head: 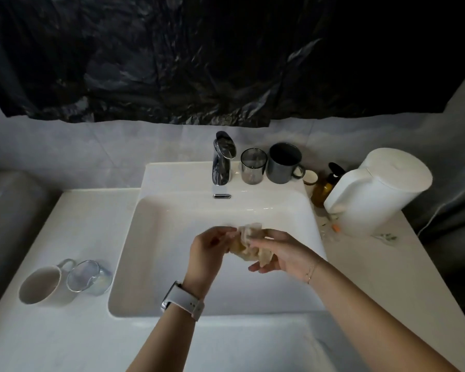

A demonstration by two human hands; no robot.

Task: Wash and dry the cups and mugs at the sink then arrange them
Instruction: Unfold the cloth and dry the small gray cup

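Over the white sink basin (172, 253), my left hand (208, 251) and my right hand (277, 252) both grip a crumpled beige cloth (249, 241) held between them. On the counter to the left, a white mug (39, 285) and a clear glass cup (87, 276) lie on their sides, touching each other. Behind the basin, to the right of the chrome faucet (222, 159), a smoky glass tumbler (253, 165) and a dark grey mug (284, 162) stand upright.
A white paper towel roll (379, 186) lies tilted on the right counter, with an amber pump bottle (324, 187) and a small jar (310, 177) beside it. Small bits of litter (333, 228) sit near the basin's right rim. Black plastic sheeting covers the wall above.
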